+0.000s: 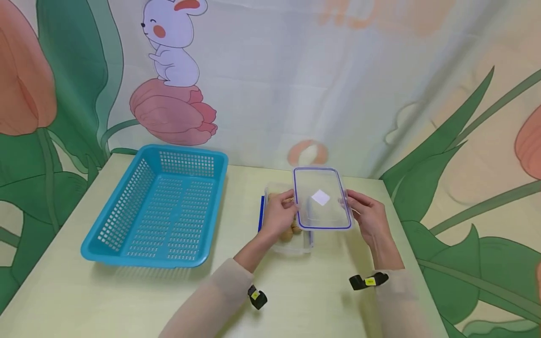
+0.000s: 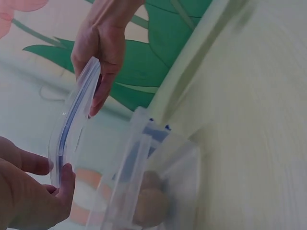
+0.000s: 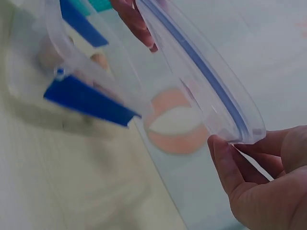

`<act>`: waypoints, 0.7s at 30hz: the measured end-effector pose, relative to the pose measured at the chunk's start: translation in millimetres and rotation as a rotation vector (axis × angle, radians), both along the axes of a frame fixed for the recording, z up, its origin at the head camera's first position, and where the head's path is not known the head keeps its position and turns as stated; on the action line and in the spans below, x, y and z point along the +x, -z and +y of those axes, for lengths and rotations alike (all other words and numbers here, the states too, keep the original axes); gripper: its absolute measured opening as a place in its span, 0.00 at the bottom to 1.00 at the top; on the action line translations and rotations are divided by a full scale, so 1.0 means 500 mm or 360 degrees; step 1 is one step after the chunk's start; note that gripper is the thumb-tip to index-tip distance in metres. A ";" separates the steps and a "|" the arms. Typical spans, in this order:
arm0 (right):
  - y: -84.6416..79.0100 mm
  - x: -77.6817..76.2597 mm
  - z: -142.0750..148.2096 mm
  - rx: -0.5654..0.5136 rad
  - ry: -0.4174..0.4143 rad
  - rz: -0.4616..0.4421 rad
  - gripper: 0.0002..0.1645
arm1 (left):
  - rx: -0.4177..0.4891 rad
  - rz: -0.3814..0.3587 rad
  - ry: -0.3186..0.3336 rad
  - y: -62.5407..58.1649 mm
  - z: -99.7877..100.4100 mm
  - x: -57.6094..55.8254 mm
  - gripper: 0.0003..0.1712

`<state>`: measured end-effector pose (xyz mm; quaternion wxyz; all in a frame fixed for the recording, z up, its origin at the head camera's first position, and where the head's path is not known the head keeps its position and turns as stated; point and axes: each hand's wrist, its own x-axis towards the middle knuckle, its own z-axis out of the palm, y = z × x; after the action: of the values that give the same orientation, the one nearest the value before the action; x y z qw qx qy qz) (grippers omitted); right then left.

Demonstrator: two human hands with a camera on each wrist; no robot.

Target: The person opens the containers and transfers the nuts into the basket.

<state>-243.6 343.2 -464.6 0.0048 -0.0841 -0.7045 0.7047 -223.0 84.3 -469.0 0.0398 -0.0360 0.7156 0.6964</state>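
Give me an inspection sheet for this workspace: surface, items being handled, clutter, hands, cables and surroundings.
Surface: pale table, bearing the container and basket.
Items being handled: transparent lid with a blue seal, held up off the clear container; brown roundish pieces inside it, kind unclear; blue clip swung outward.
Clutter: nothing seen beyond the blue basket, standing apart to the container's left.
Hands: left hand pinches the lid's left edge, right hand its right edge; black device on each wrist.
Cables: nothing seen.
Surroundings: cloth backdrop behind the table, printed with a rabbit and flowers.
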 end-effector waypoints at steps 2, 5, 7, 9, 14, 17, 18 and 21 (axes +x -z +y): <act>0.009 0.001 0.026 -0.0009 0.0000 -0.0012 0.26 | -0.0050 0.0010 0.0014 0.008 0.020 -0.001 0.29; 0.026 0.004 0.064 -0.0040 -0.0006 0.0003 0.27 | -0.0112 0.0035 0.0004 0.018 0.051 -0.001 0.30; 0.034 0.007 0.085 -0.0063 -0.0006 0.0008 0.26 | -0.0162 0.0039 -0.0003 0.022 0.070 0.001 0.30; 0.038 0.012 0.106 -0.0087 -0.0008 0.0017 0.25 | -0.0213 0.0025 -0.0010 0.024 0.089 0.004 0.30; 0.044 0.024 0.154 -0.0123 -0.0008 -0.0004 0.21 | -0.0290 0.0012 0.0025 0.029 0.133 0.010 0.30; 0.054 0.030 0.177 -0.0121 0.0009 -0.0027 0.19 | -0.0318 0.0019 0.0029 0.035 0.159 0.012 0.29; 0.059 0.031 0.183 -0.0124 0.0012 -0.0042 0.18 | -0.0332 0.0020 0.0021 0.037 0.167 0.012 0.29; 0.073 0.033 0.199 -0.0106 0.0028 -0.0106 0.17 | -0.0412 0.0050 -0.0014 0.044 0.189 0.014 0.28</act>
<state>-226.9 442.9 -501.3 -0.0154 -0.1138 -0.6797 0.7245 -216.1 178.9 -491.2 0.0204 -0.0330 0.7998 0.5990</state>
